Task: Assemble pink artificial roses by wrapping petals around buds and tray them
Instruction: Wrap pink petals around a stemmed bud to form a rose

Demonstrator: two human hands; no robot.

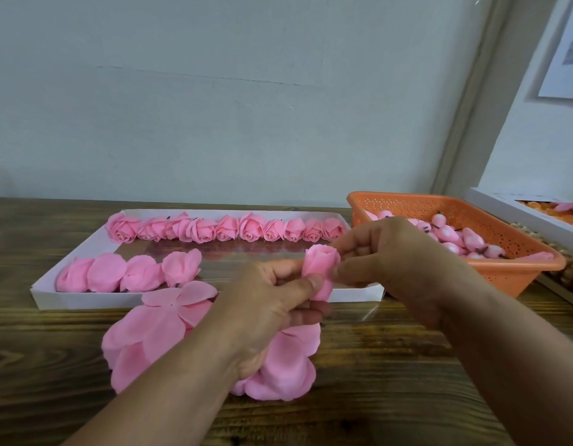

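Observation:
A half-wrapped pink rose (320, 263) is held upright above the table's middle. My left hand (272, 304) grips its lower part between thumb and fingers. My right hand (388, 252) pinches its upper right side. Below my left hand lies a heap of loose pink petals (156, 336) on the wood. A white tray (85, 299) behind it holds a back row of several finished roses (227, 228) and a front row of several roses (130, 272) lying on their sides. An orange basket (510, 272) at right contains pink buds (455, 236).
The wooden table (391, 365) runs to a pale wall behind. A white box (516, 214) with orange and pink pieces stands at the far right, partly out of frame. A paper sheet (565, 56) hangs on the right wall.

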